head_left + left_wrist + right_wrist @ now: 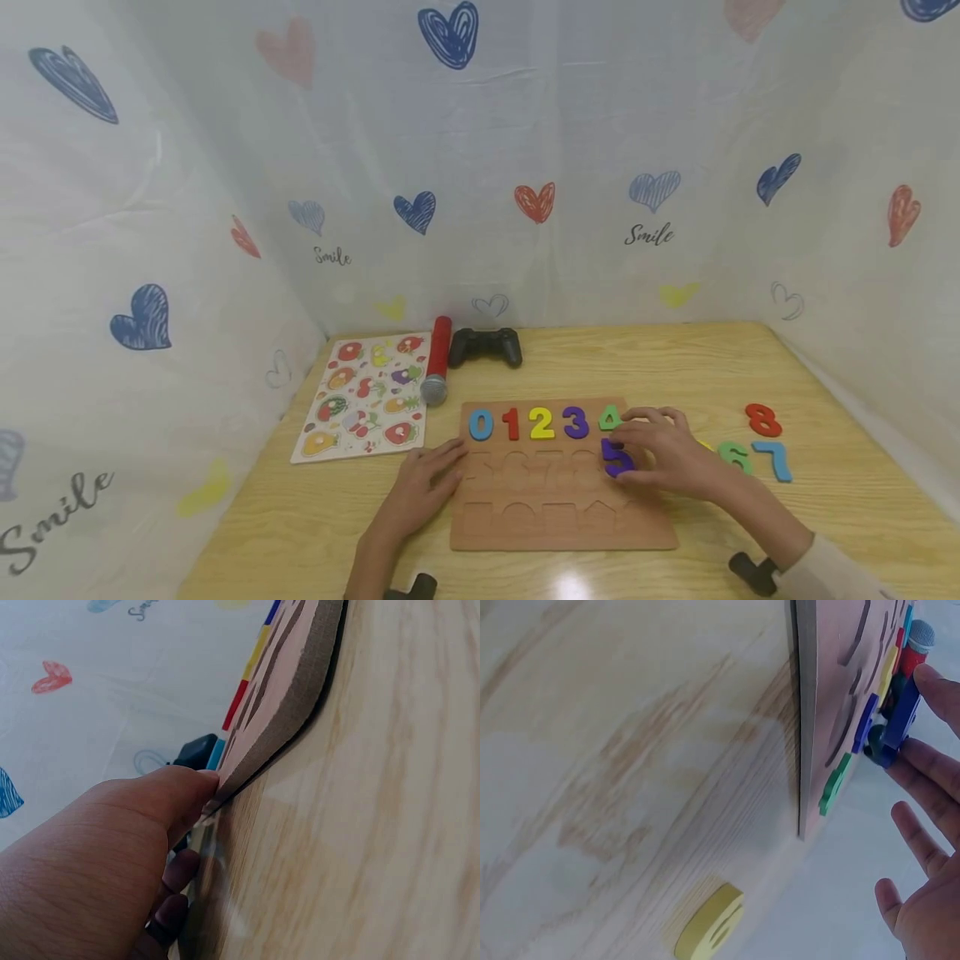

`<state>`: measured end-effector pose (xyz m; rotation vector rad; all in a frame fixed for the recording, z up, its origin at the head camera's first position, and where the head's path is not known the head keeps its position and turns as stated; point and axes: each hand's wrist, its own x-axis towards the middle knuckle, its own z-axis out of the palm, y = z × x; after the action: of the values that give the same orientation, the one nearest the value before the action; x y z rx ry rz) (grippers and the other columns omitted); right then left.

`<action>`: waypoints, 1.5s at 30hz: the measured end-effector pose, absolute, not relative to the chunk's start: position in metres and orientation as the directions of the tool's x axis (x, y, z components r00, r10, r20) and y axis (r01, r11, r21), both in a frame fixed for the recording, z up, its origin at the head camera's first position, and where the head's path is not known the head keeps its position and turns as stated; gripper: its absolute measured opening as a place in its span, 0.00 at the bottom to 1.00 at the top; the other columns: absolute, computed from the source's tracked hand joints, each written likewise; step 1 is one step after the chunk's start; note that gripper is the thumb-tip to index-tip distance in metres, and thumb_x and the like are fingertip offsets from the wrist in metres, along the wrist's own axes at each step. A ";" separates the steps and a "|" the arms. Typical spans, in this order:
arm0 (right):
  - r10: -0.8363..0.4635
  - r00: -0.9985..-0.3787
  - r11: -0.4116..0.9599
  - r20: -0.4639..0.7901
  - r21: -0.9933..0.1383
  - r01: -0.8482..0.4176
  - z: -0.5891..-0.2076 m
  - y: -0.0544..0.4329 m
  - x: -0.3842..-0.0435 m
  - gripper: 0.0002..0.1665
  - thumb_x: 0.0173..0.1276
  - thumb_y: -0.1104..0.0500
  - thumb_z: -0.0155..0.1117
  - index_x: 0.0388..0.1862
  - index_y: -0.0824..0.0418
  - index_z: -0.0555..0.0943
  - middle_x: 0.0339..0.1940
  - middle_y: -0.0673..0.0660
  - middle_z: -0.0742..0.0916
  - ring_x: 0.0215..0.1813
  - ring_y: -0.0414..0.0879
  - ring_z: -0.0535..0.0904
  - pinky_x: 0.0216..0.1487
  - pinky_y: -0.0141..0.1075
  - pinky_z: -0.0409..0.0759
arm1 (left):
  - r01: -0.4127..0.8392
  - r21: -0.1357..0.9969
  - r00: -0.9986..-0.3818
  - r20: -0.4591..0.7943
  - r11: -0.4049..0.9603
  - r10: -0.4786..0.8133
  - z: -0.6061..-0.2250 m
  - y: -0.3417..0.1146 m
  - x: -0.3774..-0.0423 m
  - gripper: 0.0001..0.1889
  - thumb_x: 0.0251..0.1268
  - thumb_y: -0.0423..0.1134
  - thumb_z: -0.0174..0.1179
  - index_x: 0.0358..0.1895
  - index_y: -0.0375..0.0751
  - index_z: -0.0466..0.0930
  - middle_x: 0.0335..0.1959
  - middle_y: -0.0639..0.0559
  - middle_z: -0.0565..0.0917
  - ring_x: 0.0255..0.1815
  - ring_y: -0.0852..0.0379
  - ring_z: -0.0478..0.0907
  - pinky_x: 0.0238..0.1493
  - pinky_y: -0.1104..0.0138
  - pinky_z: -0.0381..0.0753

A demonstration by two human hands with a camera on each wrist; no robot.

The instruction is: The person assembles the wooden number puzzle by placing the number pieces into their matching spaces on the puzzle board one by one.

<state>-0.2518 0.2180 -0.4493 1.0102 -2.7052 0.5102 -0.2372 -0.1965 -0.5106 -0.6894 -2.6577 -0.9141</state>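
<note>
A wooden number board [562, 533] lies on the table with number pieces 0, 1, 2, 3 and green 4 [610, 417] along its top row; the rows below show carved outlines. My right hand [663, 450] pinches a purple number 5 [617, 458] between thumb and fingers, over the right part of the board. In the right wrist view the 5 [901, 720] is held tilted, apart from the board surface. At the board's left edge rests my left hand [423, 487], its thumb touching the edge in the left wrist view; its other fingers are partly hidden there.
Right of the board lie a red 8 [763, 420], a green 6 [735, 457], a blue 7 [772, 461] and a yellow piece [709, 922], mostly hidden behind my hand from above. A fruit puzzle board [360, 396], red microphone [438, 358] and black game controller [486, 344] stand behind, left.
</note>
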 end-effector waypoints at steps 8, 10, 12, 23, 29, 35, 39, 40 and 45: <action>-0.623 -0.719 0.689 0.307 -0.220 -0.691 -0.454 0.209 -0.253 0.25 0.55 0.44 0.79 0.50 0.51 0.86 0.49 0.43 0.87 0.62 0.56 0.72 0.56 0.62 0.56 | 0.525 0.505 -0.847 0.387 0.685 0.363 -0.510 -0.196 -0.237 0.20 0.70 0.40 0.64 0.63 0.44 0.81 0.67 0.51 0.77 0.52 0.55 0.71 0.52 0.57 0.70; -0.626 -0.724 0.691 0.291 -0.225 -0.687 -0.454 0.207 -0.253 0.26 0.56 0.44 0.79 0.51 0.51 0.86 0.50 0.43 0.87 0.63 0.56 0.72 0.56 0.63 0.56 | 0.527 0.501 -0.845 0.389 0.686 0.366 -0.510 -0.197 -0.238 0.20 0.70 0.40 0.64 0.63 0.44 0.81 0.67 0.52 0.77 0.52 0.55 0.71 0.52 0.57 0.70; -0.626 -0.730 0.694 0.275 -0.231 -0.682 -0.453 0.205 -0.253 0.26 0.56 0.44 0.79 0.52 0.52 0.86 0.50 0.44 0.87 0.63 0.56 0.71 0.57 0.63 0.55 | 0.527 0.500 -0.846 0.387 0.687 0.367 -0.511 -0.197 -0.238 0.20 0.70 0.41 0.63 0.63 0.44 0.81 0.67 0.52 0.77 0.53 0.55 0.72 0.52 0.58 0.69; -0.642 -0.717 0.680 0.270 -0.233 -0.696 -0.453 0.192 -0.253 0.26 0.57 0.44 0.78 0.52 0.54 0.86 0.51 0.45 0.87 0.63 0.54 0.71 0.57 0.61 0.55 | 0.506 0.510 -0.859 0.368 0.696 0.355 -0.511 -0.196 -0.237 0.20 0.71 0.42 0.62 0.64 0.46 0.81 0.68 0.54 0.76 0.52 0.56 0.70 0.51 0.57 0.70; -0.644 -0.721 0.673 0.253 -0.260 -0.692 -0.453 0.185 -0.254 0.27 0.58 0.44 0.77 0.54 0.53 0.86 0.53 0.46 0.87 0.64 0.55 0.70 0.59 0.62 0.54 | 0.505 0.515 -0.859 0.379 0.693 0.344 -0.512 -0.196 -0.237 0.20 0.71 0.41 0.62 0.64 0.46 0.81 0.68 0.54 0.76 0.50 0.58 0.69 0.50 0.59 0.71; -0.661 -0.708 0.657 0.249 -0.262 -0.707 -0.453 0.177 -0.255 0.27 0.58 0.44 0.77 0.54 0.54 0.86 0.53 0.45 0.87 0.64 0.55 0.71 0.58 0.63 0.55 | 0.496 0.519 -0.865 0.363 0.696 0.346 -0.512 -0.196 -0.237 0.20 0.72 0.42 0.61 0.64 0.47 0.80 0.68 0.55 0.76 0.52 0.57 0.70 0.51 0.57 0.71; -0.674 -0.689 0.645 0.265 -0.243 -0.725 -0.453 0.170 -0.257 0.28 0.58 0.44 0.77 0.55 0.54 0.85 0.54 0.46 0.87 0.63 0.55 0.71 0.58 0.63 0.55 | 0.490 0.528 -0.869 0.354 0.693 0.345 -0.511 -0.196 -0.236 0.19 0.72 0.42 0.61 0.64 0.46 0.80 0.68 0.54 0.76 0.53 0.56 0.70 0.52 0.57 0.71; -0.678 -0.684 0.641 0.270 -0.240 -0.729 -0.453 0.169 -0.258 0.28 0.58 0.44 0.77 0.55 0.54 0.85 0.54 0.47 0.87 0.64 0.55 0.71 0.59 0.63 0.54 | 0.491 0.527 -0.869 0.354 0.693 0.346 -0.511 -0.197 -0.236 0.19 0.72 0.42 0.61 0.64 0.46 0.80 0.68 0.54 0.76 0.52 0.56 0.70 0.52 0.57 0.71; -0.691 -0.665 0.621 0.284 -0.239 -0.747 -0.449 0.160 -0.262 0.29 0.58 0.44 0.77 0.56 0.53 0.85 0.55 0.46 0.87 0.66 0.54 0.70 0.61 0.61 0.52 | 0.492 0.519 -0.868 0.356 0.699 0.346 -0.511 -0.196 -0.237 0.19 0.72 0.42 0.61 0.64 0.46 0.80 0.68 0.54 0.76 0.52 0.56 0.70 0.52 0.57 0.71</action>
<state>-0.2619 0.1601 -0.4491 1.1974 -2.6775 0.5083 -0.2371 -0.1964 -0.5113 -0.6708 -2.6781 -0.9165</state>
